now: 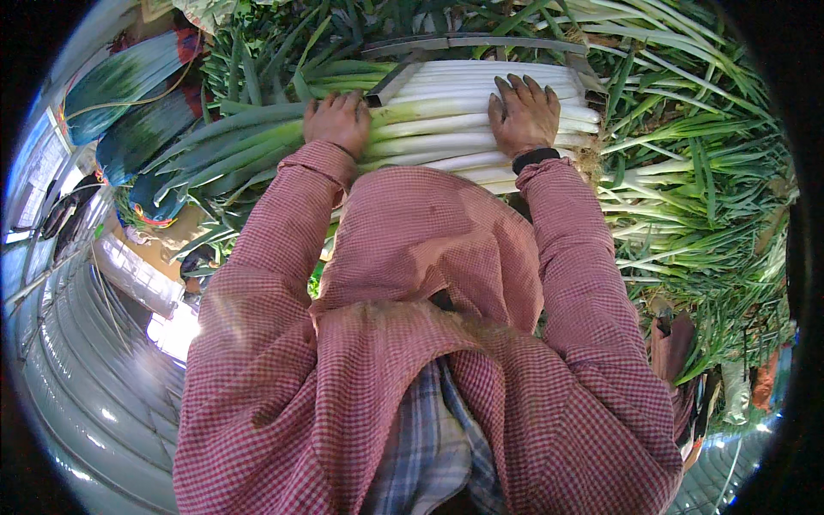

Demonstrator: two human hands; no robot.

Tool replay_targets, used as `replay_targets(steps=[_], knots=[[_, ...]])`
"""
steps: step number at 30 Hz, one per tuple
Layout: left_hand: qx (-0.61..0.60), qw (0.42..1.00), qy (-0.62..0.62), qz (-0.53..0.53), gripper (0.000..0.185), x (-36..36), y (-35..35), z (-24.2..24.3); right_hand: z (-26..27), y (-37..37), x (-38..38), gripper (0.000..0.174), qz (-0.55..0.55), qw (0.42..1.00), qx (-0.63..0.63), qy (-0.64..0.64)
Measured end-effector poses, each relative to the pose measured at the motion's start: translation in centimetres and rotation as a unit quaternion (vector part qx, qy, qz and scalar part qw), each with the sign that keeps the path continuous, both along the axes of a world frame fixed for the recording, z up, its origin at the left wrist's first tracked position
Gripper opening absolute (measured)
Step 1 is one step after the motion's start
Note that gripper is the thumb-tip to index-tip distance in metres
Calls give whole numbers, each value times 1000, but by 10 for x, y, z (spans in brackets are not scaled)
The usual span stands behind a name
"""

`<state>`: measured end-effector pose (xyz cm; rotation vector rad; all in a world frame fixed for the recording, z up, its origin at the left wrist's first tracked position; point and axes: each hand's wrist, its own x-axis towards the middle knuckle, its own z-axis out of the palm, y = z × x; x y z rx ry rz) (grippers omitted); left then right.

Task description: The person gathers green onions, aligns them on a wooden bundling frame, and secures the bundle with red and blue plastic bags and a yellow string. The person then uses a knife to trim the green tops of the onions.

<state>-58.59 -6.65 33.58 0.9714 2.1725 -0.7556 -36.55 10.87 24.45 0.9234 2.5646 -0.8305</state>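
Note:
Side by side before me lie many long green onions (444, 138), white stalks to the right and green leaves to the left. A metal frame (450, 42) with upright side pieces stands around the far part of the row. My left hand (338, 122) rests over the stalks where white turns to green, close to the frame's left side piece. On the white shanks lies my right hand (526, 114), fingers slightly spread and pointing away from me, near the root ends (589, 161). How firmly either hand presses does not show.
Loose green onions (682, 174) are heaped on the right, with more leaves (257, 58) behind and at the left. Large tied bundles (122, 84) lie at the far left. A part of another person (673, 341) shows at the lower right. Ribbed sheeting (90, 386) curves at the lower left.

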Motion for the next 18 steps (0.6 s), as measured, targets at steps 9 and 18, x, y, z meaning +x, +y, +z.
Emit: replay_targets(steps=[9, 18], knots=[[-19, 998, -63, 7, 48, -13, -4, -7, 0, 0, -2, 42, -6, 1000, -1, 0], [31, 995, -91, -11, 49, -10, -19, -16, 1, 2, 2, 40, 18, 1000, 13, 3]])
